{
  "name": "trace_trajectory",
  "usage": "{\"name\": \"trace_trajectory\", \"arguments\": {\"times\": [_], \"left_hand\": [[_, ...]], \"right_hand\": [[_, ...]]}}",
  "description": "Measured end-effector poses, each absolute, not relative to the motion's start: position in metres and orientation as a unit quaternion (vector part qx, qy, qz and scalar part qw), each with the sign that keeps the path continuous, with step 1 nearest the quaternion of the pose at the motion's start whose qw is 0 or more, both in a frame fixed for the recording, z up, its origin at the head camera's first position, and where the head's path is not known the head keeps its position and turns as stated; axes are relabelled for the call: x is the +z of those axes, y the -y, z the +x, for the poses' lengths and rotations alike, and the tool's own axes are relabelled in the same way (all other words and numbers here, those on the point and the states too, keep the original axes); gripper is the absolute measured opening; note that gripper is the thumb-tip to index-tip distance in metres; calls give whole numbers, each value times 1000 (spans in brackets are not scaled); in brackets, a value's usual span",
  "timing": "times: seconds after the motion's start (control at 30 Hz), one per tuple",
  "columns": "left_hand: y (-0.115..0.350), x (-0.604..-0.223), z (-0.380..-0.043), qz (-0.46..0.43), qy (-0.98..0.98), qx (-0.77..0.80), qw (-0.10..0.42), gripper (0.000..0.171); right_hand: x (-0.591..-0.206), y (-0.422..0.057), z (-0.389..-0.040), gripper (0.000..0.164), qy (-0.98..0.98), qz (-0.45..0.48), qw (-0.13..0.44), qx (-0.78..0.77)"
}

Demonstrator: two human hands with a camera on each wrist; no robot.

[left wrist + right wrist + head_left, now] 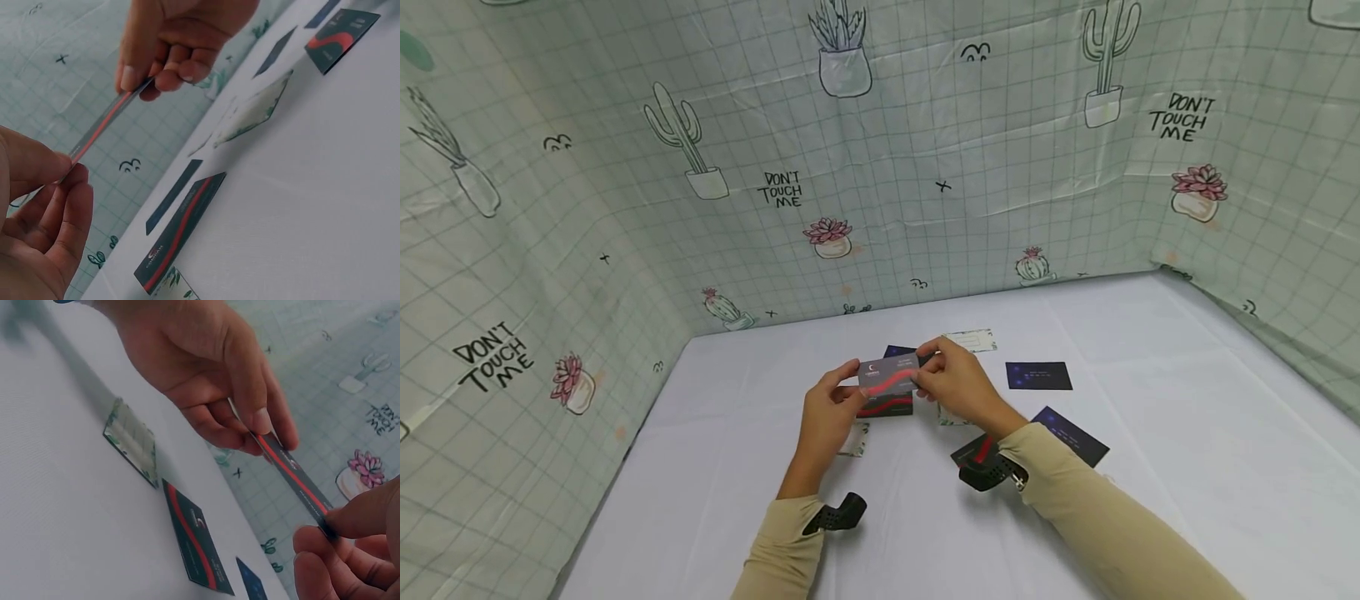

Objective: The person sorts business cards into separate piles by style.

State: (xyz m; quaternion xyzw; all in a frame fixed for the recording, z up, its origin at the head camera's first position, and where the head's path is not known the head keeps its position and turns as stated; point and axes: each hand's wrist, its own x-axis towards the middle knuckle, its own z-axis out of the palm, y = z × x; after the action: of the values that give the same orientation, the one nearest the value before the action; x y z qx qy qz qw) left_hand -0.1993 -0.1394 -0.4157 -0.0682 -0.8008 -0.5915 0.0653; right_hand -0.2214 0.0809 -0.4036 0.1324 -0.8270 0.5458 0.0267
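Note:
Both hands hold one dark grey business card with a red wavy stripe, raised above the table. My left hand pinches its left end between thumb and fingers. At the other end, my right hand pinches the card the same way. The left wrist view shows the held card nearly edge-on between the two hands. Below it, a matching black card with a red stripe lies on the table, partly covered in the head view. A white leafy-bordered card lies near that one.
Dark blue cards lie to the right, one beside the right sleeve. Another red-striped card is partly under the right wrist. A white card lies at the back. Cactus-print cloth surrounds the white table.

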Motion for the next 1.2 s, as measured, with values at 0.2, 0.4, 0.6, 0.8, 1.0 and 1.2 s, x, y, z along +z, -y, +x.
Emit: {"name": "trace_trajectory", "arguments": {"times": [0.2, 0.4, 0.6, 0.8, 1.0, 1.2], "left_hand": [[142, -414, -206, -46, 812, -580, 52, 49], [141, -416, -213, -33, 821, -569, 35, 48], [144, -417, -218, -21, 823, -566, 39, 48], [149, -420, -220, -20, 819, -572, 49, 46], [150, -422, -220, -13, 819, -572, 28, 44], [150, -426, -221, -10, 850, -526, 35, 41]], "right_hand": [[-404, -76, -228, 33, 819, 117, -2, 561], [-409, -77, -229, 33, 811, 106, -16, 575], [-413, -77, -231, 38, 810, 115, -25, 575], [-420, -75, -232, 44, 822, 132, -38, 553], [-426, -74, -231, 45, 828, 135, -46, 543], [-427, -73, -230, 37, 842, 139, -27, 520]]}}
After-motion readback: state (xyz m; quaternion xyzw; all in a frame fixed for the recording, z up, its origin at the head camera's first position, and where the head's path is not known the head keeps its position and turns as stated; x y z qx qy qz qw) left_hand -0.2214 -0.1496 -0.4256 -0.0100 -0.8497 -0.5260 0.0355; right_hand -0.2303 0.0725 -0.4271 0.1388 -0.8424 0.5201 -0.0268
